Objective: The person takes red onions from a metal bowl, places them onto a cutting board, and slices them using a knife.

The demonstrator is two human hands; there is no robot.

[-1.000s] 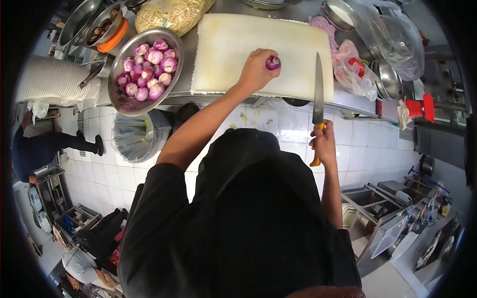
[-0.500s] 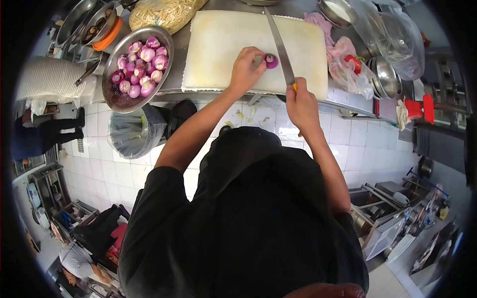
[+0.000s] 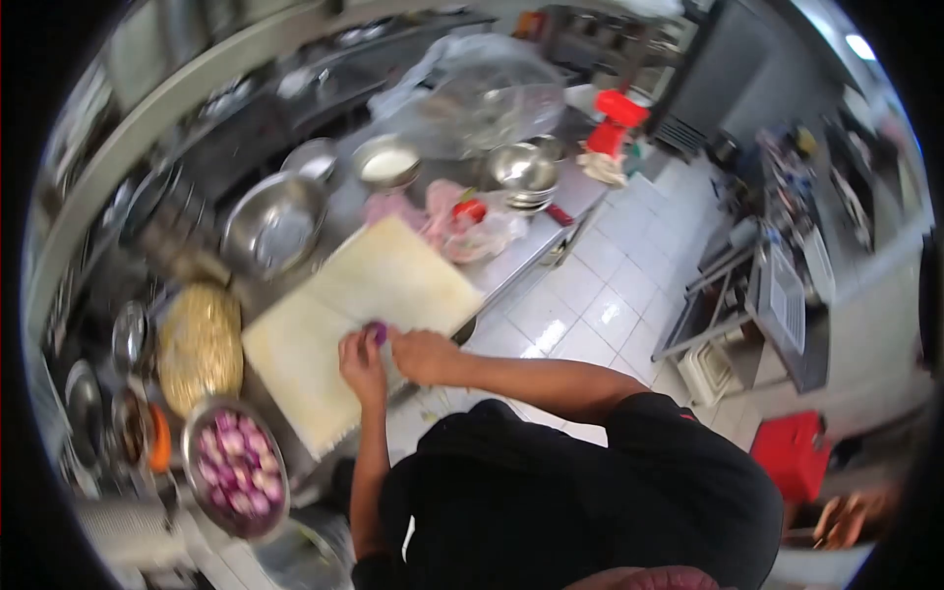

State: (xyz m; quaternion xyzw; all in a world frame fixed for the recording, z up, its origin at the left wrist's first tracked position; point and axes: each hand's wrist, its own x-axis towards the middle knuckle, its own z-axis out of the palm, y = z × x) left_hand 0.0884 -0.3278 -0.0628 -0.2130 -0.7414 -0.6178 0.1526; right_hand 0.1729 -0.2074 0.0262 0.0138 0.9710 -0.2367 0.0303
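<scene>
Right hand (image 3: pixel 421 356) has neared the onion (image 3: pixel 377 332), its knife indistinct.

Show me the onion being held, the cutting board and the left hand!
Held onion (image 3: pixel 377 332): head view, its purple side.
Cutting board (image 3: pixel 320 349): head view, bare top.
Left hand (image 3: pixel 363 368): head view, its back.
</scene>
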